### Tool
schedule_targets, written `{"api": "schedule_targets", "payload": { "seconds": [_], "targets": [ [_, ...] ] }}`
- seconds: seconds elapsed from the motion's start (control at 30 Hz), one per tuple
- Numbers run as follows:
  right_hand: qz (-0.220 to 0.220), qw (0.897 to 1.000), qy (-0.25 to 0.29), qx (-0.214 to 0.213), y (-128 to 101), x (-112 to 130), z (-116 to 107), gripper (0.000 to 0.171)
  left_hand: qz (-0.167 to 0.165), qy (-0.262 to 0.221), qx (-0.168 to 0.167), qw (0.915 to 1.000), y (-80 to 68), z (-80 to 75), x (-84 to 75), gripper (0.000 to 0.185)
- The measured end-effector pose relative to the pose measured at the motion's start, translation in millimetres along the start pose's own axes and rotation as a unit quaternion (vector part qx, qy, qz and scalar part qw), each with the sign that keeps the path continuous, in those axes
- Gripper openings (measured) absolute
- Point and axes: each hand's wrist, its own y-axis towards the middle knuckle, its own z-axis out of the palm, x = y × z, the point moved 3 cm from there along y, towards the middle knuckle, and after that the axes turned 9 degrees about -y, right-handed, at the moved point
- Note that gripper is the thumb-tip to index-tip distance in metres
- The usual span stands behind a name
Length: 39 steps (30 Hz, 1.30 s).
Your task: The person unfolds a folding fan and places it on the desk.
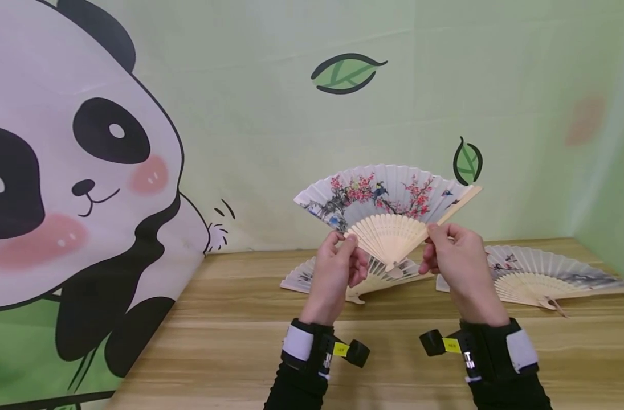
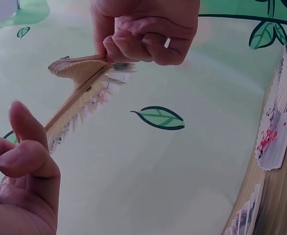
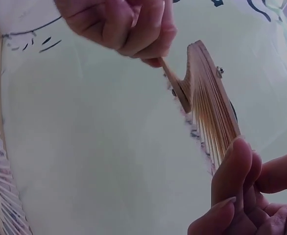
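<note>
Held fan: a folding fan (image 1: 386, 208) of pleated paper on thin pale wooden ribs was held spread in the air above the table, in front of the backdrop; red blossoms, dark branches and a small blue bird were painted on the off-white leaf.
Fan shape: a wide arc was formed by the leaf, and the slats converged on a metal pivot at the bottom centre; in the right wrist view the ribs (image 3: 209, 105) were seen edge-on, stacked like smooth flat blades.
Left hand: the left hand (image 1: 336, 273) was closed in a narrow pinch on the leftmost ribs of the fan, thumb and fingertips pressed to the wood.
Right hand: the right hand (image 1: 455, 256) was pinched round the thicker outer guard stick at the fan's right edge, fingers curled.
Wrists: black sleeves and black strapped wrist units with yellow tags were worn on both forearms.
Table: a table (image 1: 229, 341) of light wood-grain boards was seen under the hands.
Second fan: another open paper fan (image 1: 312, 277) was laid flat on the table just behind the hands, partly hidden by them.
Third fan: a third open fan (image 1: 542, 273) was laid flat further right, well apart from the held one.
Backdrop: a smooth pale green cloth backdrop (image 1: 270, 114) was printed with leaves and a large cartoon panda at the left.
</note>
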Motion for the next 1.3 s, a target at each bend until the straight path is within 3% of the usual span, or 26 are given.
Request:
{"api": "schedule_targets", "payload": {
  "seconds": [0.7,1.0,1.3],
  "targets": [
    [0.021,0.997,0.079,-0.005,0.8,-0.6,-0.4,0.032,0.008,-0.039,0.002,0.9992,-0.9,2.1,-1.6,0.016],
    [0.013,0.987,0.161,-0.014,1.0,-1.2,-0.9,0.029,0.015,-0.047,-0.012,0.9987,-0.8,3.1,-2.3,0.016],
    [0.016,0.981,0.193,-0.017,1.8,-2.5,-2.7,0.027,0.020,-0.050,-0.019,0.9984,-1.8,4.5,-2.2,0.015]
  ]
}}
